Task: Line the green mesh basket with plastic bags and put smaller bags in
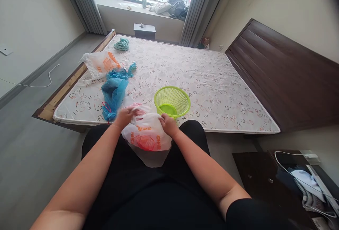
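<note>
A white plastic bag (148, 134) with orange and red print hangs over my lap, its top edge held between my two hands. My left hand (127, 115) grips the bag's upper left, beside something pink (139, 109) that shows at the opening. At the upper right edge, my right hand (168, 124) pinches the plastic. Just beyond that hand stands a green plastic basket (186, 108) on the mattress. Left of the bag lies a crumpled blue plastic bag (116, 90). What the white bag contains is mostly hidden.
The letter-printed mattress (212, 85) rests on a wooden bed frame (76, 78). Another white bag (97, 64) and a teal cloth (122, 44) lie at its left. A dark headboard (286, 71) stands right, and a nightstand (254, 180) holds cables and folded items.
</note>
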The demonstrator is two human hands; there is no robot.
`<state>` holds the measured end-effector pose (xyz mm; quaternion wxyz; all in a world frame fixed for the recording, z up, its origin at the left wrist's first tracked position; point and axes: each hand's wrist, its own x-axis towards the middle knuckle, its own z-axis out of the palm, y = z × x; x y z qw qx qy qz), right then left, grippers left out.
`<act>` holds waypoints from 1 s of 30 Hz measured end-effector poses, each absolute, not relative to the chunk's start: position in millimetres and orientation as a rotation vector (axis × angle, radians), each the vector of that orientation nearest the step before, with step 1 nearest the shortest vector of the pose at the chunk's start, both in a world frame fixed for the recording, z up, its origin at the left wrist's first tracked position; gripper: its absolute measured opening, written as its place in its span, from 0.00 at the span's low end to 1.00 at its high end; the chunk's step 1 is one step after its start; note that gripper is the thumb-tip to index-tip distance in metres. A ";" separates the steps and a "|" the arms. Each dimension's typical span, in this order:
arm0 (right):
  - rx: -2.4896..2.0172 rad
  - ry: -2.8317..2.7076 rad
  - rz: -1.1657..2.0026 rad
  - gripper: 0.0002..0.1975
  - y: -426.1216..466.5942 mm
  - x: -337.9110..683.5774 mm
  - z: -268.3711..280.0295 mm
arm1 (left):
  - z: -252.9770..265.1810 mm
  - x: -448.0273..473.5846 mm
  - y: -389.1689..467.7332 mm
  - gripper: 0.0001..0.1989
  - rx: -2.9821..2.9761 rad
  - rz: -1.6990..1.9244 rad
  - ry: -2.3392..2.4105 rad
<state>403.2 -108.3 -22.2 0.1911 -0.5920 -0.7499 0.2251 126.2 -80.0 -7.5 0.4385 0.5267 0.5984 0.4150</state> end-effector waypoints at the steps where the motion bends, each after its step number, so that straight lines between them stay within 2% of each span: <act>1: -1.646 -2.001 0.629 0.11 -106.0 408.0 -21.8 | -5.5 117.0 -77.3 0.17 1.277 1.138 1.594; 4: -1.574 -1.742 0.623 0.12 -104.6 415.5 -20.0 | -6.2 94.0 -71.0 0.22 1.118 1.403 1.895; 7: -1.517 -1.615 0.622 0.12 -108.9 411.3 -18.7 | -10.4 86.5 -68.5 0.19 1.021 1.466 2.039; 9: -1.483 -1.594 0.631 0.11 -111.8 406.0 -18.5 | -8.7 92.3 -70.2 0.19 1.143 1.537 2.148; 12: -1.461 -1.615 0.651 0.11 -112.9 401.0 -19.6 | 1.5 113.4 -79.2 0.23 1.635 1.637 2.143; 16: -1.470 -1.646 0.656 0.11 -111.0 401.1 -22.7 | 7.7 145.0 -96.7 0.10 2.264 1.273 1.632; 20: -1.479 -1.626 0.642 0.11 -109.8 402.1 -25.0 | -3.3 163.5 -107.4 0.12 2.335 0.870 1.419; 22: -1.477 -1.629 0.637 0.11 -109.8 402.0 -25.7 | -5.7 167.8 -107.6 0.13 2.307 0.828 1.452; 27: -1.488 -1.685 0.633 0.11 -110.1 401.3 -27.5 | 3.0 169.9 -101.7 0.13 2.423 1.058 1.570; 30: -1.513 -1.697 0.621 0.11 -110.2 400.4 -28.6 | 3.7 169.2 -102.5 0.14 2.450 0.869 1.480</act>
